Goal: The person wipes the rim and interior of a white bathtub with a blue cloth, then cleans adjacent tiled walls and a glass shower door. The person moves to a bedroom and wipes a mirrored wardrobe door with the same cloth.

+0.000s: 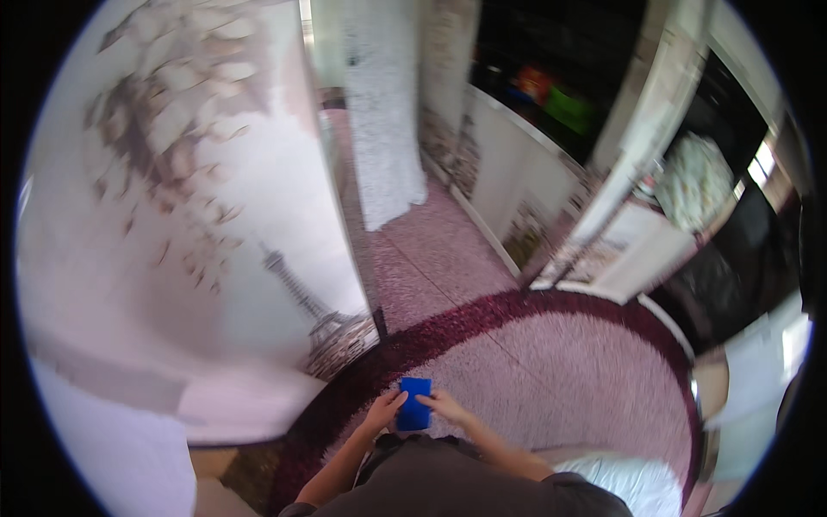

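A flat blue rectangular item (415,413), its material too small to tell, is held upright in front of my dark shirt. My left hand (386,408) grips its left edge, with the thumb on its face. From the other side my right hand (446,406) holds the right edge, its thumb also lying on the blue surface. Beneath both hands is a shaggy pink rug (581,375) with a dark red border. What is behind the blue item, including most of my fingers, is hidden.
A large panel printed with flowers and the Eiffel Tower (258,213) stands at left. A pale curtain (387,116) hangs beyond it. White-framed printed panels rise on the right, near a pale green bundle (696,181). Shiny white material (620,478) lies at lower right.
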The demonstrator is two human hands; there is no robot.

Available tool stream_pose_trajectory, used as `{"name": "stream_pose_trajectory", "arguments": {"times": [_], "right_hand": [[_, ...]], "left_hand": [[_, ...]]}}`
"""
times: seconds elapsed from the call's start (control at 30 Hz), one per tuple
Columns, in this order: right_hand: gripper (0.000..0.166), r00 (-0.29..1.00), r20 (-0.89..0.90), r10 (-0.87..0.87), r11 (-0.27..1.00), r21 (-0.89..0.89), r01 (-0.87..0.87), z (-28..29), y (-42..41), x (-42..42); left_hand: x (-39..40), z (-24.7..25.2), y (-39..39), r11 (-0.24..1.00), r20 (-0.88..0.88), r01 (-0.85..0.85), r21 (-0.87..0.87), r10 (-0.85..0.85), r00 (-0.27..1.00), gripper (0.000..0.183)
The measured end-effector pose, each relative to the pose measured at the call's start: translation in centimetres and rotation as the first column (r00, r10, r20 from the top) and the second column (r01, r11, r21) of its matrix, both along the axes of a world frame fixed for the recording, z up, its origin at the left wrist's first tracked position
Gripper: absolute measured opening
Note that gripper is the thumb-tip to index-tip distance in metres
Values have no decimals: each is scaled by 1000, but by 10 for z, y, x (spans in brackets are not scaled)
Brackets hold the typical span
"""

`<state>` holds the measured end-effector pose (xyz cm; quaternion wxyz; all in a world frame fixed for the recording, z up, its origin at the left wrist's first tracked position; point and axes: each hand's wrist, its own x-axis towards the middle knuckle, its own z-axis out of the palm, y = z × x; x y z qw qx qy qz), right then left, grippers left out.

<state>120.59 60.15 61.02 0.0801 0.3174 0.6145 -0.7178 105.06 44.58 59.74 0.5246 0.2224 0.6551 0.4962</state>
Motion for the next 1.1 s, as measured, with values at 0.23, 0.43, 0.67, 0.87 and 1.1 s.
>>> {"name": "stream_pose_trajectory", "arguments": {"times": [0.23, 0.43, 0.67, 0.87, 1.1], "right_hand": [[39, 593, -19, -805, 518, 464, 719, -76, 73, 118], [40, 253, 249, -935, 345, 806, 481, -187, 55, 279], [48, 301, 383, -873, 487, 698, 525, -183, 125, 242], [46, 782, 167, -600, 631, 699, 335, -143, 340, 126], [32, 920, -173, -352, 801, 454, 391, -54, 484, -29]], "left_hand": [[-76, 12, 32, 932, 8, 362, 6, -362, 932, 38], [-112, -13, 78, 996, 0, 84, -25, -84, 996, 30], [-102, -24, 143, 975, 58, 49, -214, -37, 998, 30], [-105, 5, 281, 996, -14, 68, -61, -68, 998, 42], [-162, 10, 351, 987, -20, -146, -69, 145, 989, 38]]}}
